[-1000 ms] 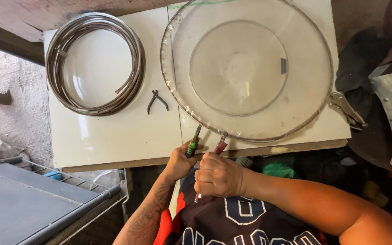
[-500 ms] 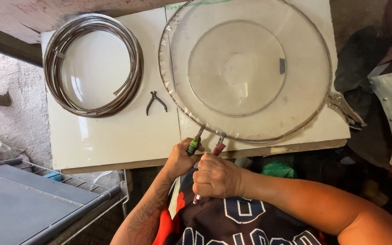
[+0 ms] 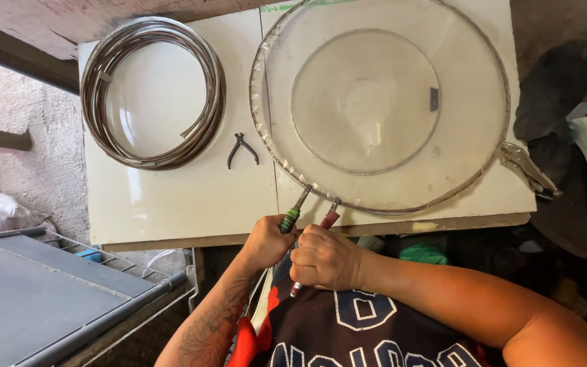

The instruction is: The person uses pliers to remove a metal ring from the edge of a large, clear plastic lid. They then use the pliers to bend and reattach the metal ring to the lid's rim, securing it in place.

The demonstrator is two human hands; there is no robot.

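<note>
- Disc (image 3: 375, 102), a big clear round one with a metal band around its rim, lay flat on the white board (image 3: 171, 197), filling the board's right half.
- Your left hand (image 3: 266, 239) was closed around a green-handled tool (image 3: 295, 211) whose tip touched the disc's near rim.
- Your right hand (image 3: 324, 257) was closed around a red-handled tool (image 3: 329, 216) just beside the green one, its tip on the same stretch of rim.
- Both hands sat close together at the board's near edge, touching or nearly so; I could not tell which.
- Whether the tools' tips actually pinched the band was too small to tell.
- Locking pliers (image 3: 528, 168) were clamped on the disc's rim at the right, their handles reaching out over the board's edge.
- Small dark pliers (image 3: 242, 149) lay on the board between the disc and a coil (image 3: 151, 92) of metal strip.
- That coil lay flat on the board's left half, well apart from your hands.
- A grey shelf (image 3: 56, 299) stood low to your left, beside the board.
</note>
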